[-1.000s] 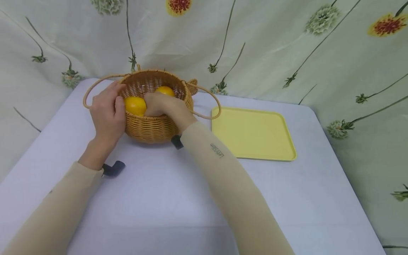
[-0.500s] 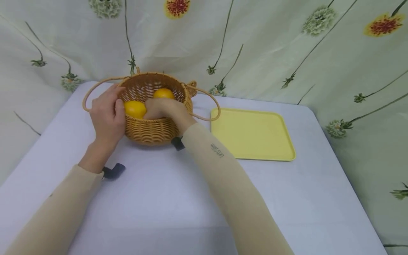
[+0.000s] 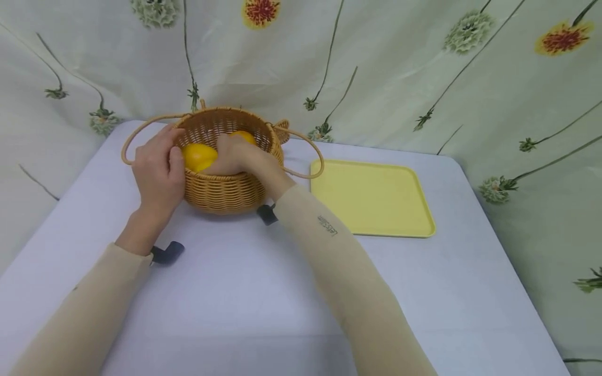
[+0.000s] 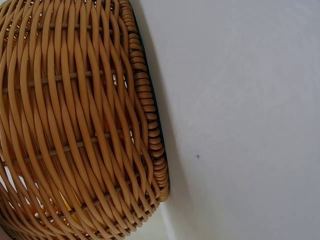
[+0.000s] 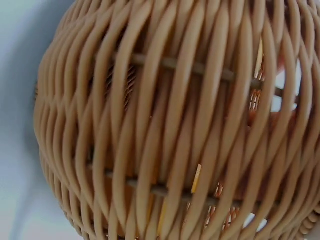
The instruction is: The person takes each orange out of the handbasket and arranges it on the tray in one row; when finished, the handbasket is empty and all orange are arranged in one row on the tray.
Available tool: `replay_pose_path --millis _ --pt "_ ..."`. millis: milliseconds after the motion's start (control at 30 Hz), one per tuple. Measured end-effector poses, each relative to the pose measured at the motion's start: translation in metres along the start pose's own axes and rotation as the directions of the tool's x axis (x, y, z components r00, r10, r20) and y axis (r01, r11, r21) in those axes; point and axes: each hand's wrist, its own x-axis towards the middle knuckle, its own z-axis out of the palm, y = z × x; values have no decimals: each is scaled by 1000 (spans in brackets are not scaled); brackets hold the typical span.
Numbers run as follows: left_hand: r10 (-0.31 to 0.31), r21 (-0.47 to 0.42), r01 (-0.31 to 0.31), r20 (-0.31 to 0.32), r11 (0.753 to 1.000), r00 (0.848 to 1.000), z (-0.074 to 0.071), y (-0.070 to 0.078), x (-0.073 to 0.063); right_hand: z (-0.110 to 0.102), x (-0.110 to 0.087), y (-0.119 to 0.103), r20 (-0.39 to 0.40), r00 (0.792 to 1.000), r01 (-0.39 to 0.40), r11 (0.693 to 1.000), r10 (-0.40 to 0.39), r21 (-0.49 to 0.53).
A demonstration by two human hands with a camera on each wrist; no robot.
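A round brown wicker basket [image 3: 226, 194] with two loop handles stands at the table's back left. My left hand [image 3: 160, 164] holds its left rim. Inside, near that hand, sits a yellow lemon [image 3: 197, 156]; a second yellow fruit [image 3: 245, 137] shows farther back, partly covered. My right hand [image 3: 232, 155] reaches down into the basket against the lemon's right side, and its fingers are hidden. In the left wrist view the basket's woven wall [image 4: 75, 115] fills the left part. The right wrist view shows the wall [image 5: 175, 115] close up, with bits of yellow through gaps.
A shallow yellow tray [image 3: 376, 198] lies to the right of the basket on the white table [image 3: 226, 303]. The basket's right handle [image 3: 316, 172] overhangs the tray's left edge. A flowered cloth [image 3: 385, 94] hangs behind the table.
My right hand has risen slightly inside the basket, and the lemon beside it has shifted up and turned. The rear fruit is now more covered. My left hand keeps its place.
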Motion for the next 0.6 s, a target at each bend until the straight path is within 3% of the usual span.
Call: replay_pose_path --millis 233,600 --pt "-9 2 9 5 1000 1000 -1 -1 -1 5 -10 -4 -236 970 -50 999 53 17" --pt "-9 -1 9 10 1000 1000 -3 -1 -1 -2 -45 4 -411 907 6 977 85 215"
